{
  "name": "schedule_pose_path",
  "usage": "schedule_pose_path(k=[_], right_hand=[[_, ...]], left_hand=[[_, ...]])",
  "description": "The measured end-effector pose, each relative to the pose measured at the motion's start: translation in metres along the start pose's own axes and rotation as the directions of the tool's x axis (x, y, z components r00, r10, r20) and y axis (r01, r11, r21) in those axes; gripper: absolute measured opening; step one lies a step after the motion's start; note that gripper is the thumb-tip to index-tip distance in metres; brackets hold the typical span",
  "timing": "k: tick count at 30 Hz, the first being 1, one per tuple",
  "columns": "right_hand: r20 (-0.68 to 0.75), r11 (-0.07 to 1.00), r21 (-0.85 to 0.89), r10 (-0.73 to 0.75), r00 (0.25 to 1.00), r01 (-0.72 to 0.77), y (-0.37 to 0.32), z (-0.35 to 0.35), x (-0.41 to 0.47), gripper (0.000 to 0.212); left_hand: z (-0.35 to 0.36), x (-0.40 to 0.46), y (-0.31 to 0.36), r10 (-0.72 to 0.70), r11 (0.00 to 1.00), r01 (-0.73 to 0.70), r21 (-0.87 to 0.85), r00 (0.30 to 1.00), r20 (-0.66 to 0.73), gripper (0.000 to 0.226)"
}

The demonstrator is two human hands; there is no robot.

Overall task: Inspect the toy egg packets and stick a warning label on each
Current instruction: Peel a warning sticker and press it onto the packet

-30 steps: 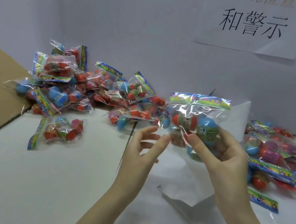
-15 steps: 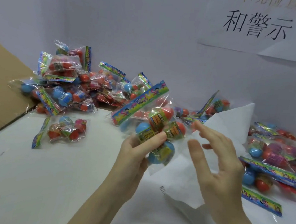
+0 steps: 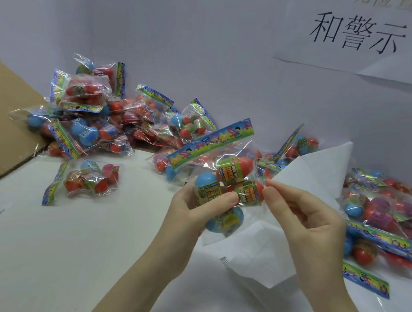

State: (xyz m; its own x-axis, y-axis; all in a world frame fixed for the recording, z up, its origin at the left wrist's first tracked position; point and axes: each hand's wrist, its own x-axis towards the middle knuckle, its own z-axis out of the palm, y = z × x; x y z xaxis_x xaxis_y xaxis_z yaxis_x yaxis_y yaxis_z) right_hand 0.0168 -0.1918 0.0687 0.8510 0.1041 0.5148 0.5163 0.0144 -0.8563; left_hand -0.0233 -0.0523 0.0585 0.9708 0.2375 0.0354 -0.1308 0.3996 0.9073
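Observation:
A clear toy egg packet (image 3: 233, 173) with a rainbow header strip is tilted in the air above the white table (image 3: 52, 254). It holds blue and orange eggs with green wraps. My left hand (image 3: 194, 212) grips it from below-left, with the thumb across a blue egg. My right hand (image 3: 307, 221) is at the packet's right side, and its thumb and fingertips pinch the plastic by an orange egg. No label shows on the packet from this side. A white paper sheet (image 3: 319, 171) lies curled just behind my right hand.
A heap of egg packets (image 3: 97, 120) lies at the back left against the wall, and one packet (image 3: 89, 180) lies apart in front of it. More packets (image 3: 390, 219) are piled at the right. A cardboard flap (image 3: 0, 116) borders the left. A paper sign (image 3: 357, 34) hangs on the wall.
The packet went from my right hand to my left and tipped over to a slant. My right hand opened, then closed in on the packet's right side.

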Motion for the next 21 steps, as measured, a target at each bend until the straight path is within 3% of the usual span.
schedule_pose_path(k=[6, 13, 17, 21], right_hand=[[-0.006, 0.996, -0.073, -0.049, 0.999, 0.049, -0.0013, -0.0005, 0.0004, 0.006], [0.123, 0.986, 0.023, 0.164, 0.979, -0.168, -0.0003, -0.0052, 0.0062, 0.018], [0.032, 0.984, 0.023, 0.174, 0.984, -0.175, 0.0015, -0.0044, 0.005, 0.013], [-0.055, 0.964, 0.1, 0.253, 0.966, -0.246, 0.0008, -0.0011, 0.0051, 0.011]], left_hand=[[0.0, 0.0008, -0.0012, 0.003, 1.0, -0.003, 0.023, 1.0, -0.018, 0.051], [-0.003, 0.0024, -0.0018, -0.025, 0.998, 0.025, 0.051, 1.0, 0.008, 0.035], [-0.0028, 0.0018, -0.0012, -0.016, 0.999, 0.015, 0.046, 1.0, 0.019, 0.033], [-0.001, 0.0031, -0.0023, 0.019, 0.999, -0.021, -0.028, 0.998, -0.057, 0.047]])
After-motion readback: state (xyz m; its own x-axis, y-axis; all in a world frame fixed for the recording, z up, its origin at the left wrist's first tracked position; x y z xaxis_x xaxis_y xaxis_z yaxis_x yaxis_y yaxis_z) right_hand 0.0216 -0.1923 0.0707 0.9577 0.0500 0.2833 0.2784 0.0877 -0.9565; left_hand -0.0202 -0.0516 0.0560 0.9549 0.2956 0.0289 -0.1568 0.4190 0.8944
